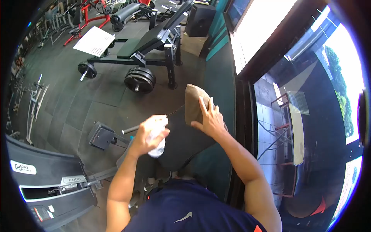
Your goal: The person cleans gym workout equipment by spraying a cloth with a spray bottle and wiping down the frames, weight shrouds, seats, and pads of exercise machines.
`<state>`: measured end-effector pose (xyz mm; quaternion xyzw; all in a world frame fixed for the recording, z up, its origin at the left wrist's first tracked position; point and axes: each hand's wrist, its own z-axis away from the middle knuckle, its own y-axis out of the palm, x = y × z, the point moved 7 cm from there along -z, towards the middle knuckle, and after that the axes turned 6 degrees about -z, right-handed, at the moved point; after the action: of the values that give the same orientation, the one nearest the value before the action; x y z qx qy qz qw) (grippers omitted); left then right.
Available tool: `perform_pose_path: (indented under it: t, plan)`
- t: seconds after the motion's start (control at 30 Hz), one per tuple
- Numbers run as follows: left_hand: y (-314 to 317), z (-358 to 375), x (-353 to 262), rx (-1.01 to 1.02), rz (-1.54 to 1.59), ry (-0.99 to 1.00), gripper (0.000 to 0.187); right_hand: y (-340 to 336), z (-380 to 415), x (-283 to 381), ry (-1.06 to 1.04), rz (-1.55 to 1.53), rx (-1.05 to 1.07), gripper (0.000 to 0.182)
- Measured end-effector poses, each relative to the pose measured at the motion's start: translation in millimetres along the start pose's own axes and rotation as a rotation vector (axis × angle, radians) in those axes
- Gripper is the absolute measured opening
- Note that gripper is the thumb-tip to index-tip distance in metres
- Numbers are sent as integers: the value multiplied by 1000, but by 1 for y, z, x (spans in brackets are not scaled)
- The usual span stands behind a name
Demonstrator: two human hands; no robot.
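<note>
My left hand (pixel 150 135) is wrapped round a clear spray bottle (pixel 156 149), with its white top near my fingers. Over to the right, my right hand (pixel 210 119) lies with fingers spread on a brown cloth (pixel 194 101). The cloth is partly hidden under the palm. Beneath both hands is a dark padded surface (pixel 176 133), close to the teal lower wall.
A weight machine (pixel 50 181) fills the lower left. Ahead stand a bench (pixel 143 42) with weight plates (pixel 140 80) and a white sheet (pixel 94 41). On the right are a window frame (pixel 245 116) and, beyond the glass, a chair or table (pixel 296 133).
</note>
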<state>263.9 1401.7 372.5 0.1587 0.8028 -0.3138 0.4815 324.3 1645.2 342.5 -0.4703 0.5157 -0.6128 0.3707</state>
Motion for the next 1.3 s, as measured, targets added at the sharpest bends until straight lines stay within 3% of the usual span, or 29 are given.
perform_pose_path:
  t: [0.07, 0.13, 0.23, 0.3, 0.37, 0.4, 0.47, 0.53, 0.63, 0.73, 0.77, 0.8, 0.87, 0.93, 1.0, 1.07, 1.1, 1.2, 1.27, 1.3]
  plan:
    - [11, 37, 29, -53, -97, -5, 30, 9, -53, 0, -54, -31, -93, 92]
    - [21, 76, 60, 5, -34, -227, 23, 29, -121, -4, -1, 15, 353, 64]
    - [13, 147, 105, -60, -20, -382, 18, 46, -146, -33, 11, -229, 359, 59]
    - [-5, 201, 122, -156, 74, -500, 28, 36, -112, -47, -168, -448, 197, 56]
    - [-28, 251, 121, -332, 62, -668, 33, 6, -34, -40, -127, -409, -77, 61]
    - [-35, 278, 125, -418, 31, -647, 34, 5, 1, -40, 10, -346, -60, 73]
    - [-43, 319, 127, -508, -37, -659, 33, 10, 40, -43, 57, -212, -163, 82]
    - [-44, 341, 119, -538, -27, -721, 35, 6, 26, -30, -75, -29, -232, 89]
    - [-24, 380, 129, -569, 123, -876, 38, 3, -36, 10, -89, 47, -29, 96]
    - [7, 412, 152, -524, 329, -1028, 42, 31, -83, 40, -191, 443, 143, 75]
    - [15, 428, 164, -444, 372, -1075, 43, 45, -92, 44, -339, 460, 100, 57]
    - [25, 444, 174, -460, 479, -1116, 44, 62, -104, 53, -360, 641, 184, 49]
    - [47, 476, 186, -555, 659, -1174, 45, 115, -122, 79, -227, 764, 567, 45]
    - [66, 504, 183, -658, 739, -1237, 46, 197, -134, 95, -300, 690, 601, 43]
    - [65, 521, 175, -687, 661, -1217, 43, 300, -147, 109, -489, 499, 433, 48]
    - [66, 530, 164, -621, 714, -1302, 38, 407, -168, 126, -404, 500, 413, 50]
    - [67, 539, 155, -514, 757, -1468, 31, 457, -166, 143, -464, 599, 431, 49]
    - [49, 521, 139, -379, 682, -1500, 26, 556, -123, 185, -653, 839, 282, 47]
    - [34, 510, 136, -209, 557, -1424, 24, 599, -62, 187, -845, 958, 636, 55]
    - [29, 506, 133, -180, 571, -1444, 23, 685, -14, 139, -771, 924, 505, 54]
